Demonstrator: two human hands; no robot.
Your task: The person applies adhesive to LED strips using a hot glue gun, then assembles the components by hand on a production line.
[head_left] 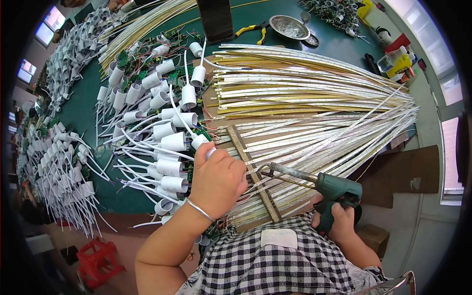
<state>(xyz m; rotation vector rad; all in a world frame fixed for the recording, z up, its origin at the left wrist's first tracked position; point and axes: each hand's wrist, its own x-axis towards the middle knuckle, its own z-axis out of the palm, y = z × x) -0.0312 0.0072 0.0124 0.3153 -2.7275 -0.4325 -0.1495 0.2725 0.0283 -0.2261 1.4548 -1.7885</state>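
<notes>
My left hand (217, 178) is closed around a white plastic cap with a small green circuit board (200, 140), held at the near ends of the light strips. My right hand (341, 221) grips a green soldering gun (336, 189); its metal tip (262, 169) points left and meets the strip ends beside my left hand. A wooden slat (253, 173) lies across the fanned white and yellow light strips (314, 108).
Many white caps with wires (157, 128) lie left of the strips, more in a heap (59, 162) at far left. Yellow pliers (255, 30), a metal dish (289, 26), a dark post (215, 19), bottles (398, 61), a red stool (98, 258) and a cardboard flap (403, 172) surround them.
</notes>
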